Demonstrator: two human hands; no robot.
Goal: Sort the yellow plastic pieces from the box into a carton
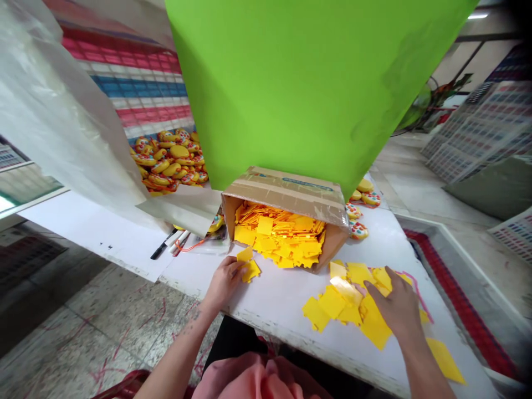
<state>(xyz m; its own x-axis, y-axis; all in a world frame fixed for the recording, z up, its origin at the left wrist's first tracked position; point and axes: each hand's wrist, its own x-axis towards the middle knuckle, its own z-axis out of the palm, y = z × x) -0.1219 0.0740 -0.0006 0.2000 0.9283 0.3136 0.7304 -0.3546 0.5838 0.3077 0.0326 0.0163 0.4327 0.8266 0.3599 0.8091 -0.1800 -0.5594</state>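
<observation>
My left hand [224, 281] is closed, with the thumb and fingers pinching small flat yellow squares [250, 271] just above the white table. Over the loose yellow pieces [332, 302] at the right, my right hand [397, 305] reaches with its fingers apart; the fingertips seem to touch some of them. Between and beyond both hands, a cardboard box [291, 191] lies on its side, its mouth facing me. Many more thin yellow squares [282, 238] fill it and spill to its front edge.
A tall green panel [282, 83] stands behind the box. Left of it are pens [164, 244], a grey card flap [183, 208] and heaped yellow toy-like pieces [174, 160]. A few similar pieces [357, 228] lie right of the box. The table's front edge [266, 327] is near me.
</observation>
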